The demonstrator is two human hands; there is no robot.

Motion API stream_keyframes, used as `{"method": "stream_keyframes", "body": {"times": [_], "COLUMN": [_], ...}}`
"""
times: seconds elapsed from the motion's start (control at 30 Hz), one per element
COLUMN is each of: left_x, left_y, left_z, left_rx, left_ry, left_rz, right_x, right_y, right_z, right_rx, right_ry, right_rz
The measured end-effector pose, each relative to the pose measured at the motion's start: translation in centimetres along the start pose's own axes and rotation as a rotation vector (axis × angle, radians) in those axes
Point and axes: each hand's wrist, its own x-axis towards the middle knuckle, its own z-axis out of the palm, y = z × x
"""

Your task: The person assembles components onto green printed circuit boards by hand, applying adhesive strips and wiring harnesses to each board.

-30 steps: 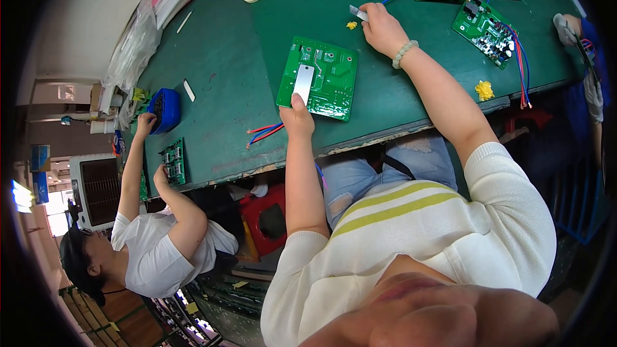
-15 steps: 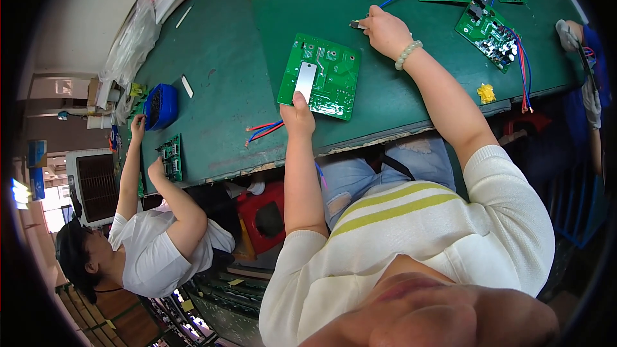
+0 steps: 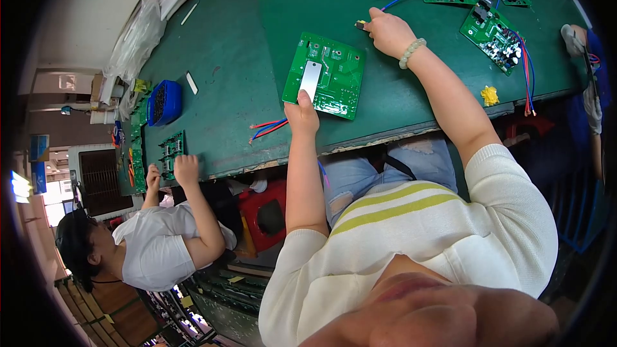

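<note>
My left hand (image 3: 302,117) is closed on the near edge of a green circuit board (image 3: 340,80), its thumb lying against a flat silver metal strip (image 3: 311,77) on the board's face. Red and blue wires (image 3: 268,128) stick out to the left of that hand. Farther off to the right, my right hand (image 3: 391,33) pinches a small black and yellow piece (image 3: 361,24) just above the green table; its exact kind is too small to make out. The board and the right hand are apart.
Several wired circuit boards (image 3: 491,35) lie at the right, near a crumpled yellow lump (image 3: 490,96). On the left, a co-worker's hands (image 3: 186,170) are by another board (image 3: 171,148) and a blue bin (image 3: 164,103). Plastic bags (image 3: 135,42) line the far left edge.
The co-worker's far hand has come back from the blue bin toward the board there, and the other hand has lifted. My own hands keep their holds, with scarcely any movement.
</note>
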Motion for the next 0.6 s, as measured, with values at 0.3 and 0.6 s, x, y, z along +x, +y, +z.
{"method": "stream_keyframes", "body": {"times": [0.3,0.6], "left_x": [0.3,0.1], "left_y": [0.3,0.4], "left_z": [-0.1,0.0], "left_rx": [0.005,-0.016], "left_ry": [-0.020,-0.021], "left_rz": [0.041,-0.019], "right_x": [-1.0,-0.5], "right_y": [0.6,0.0], "right_z": [-0.5,-0.1], "right_rx": [0.136,0.081], "right_ry": [0.039,0.057], "right_rz": [0.007,0.097]}}
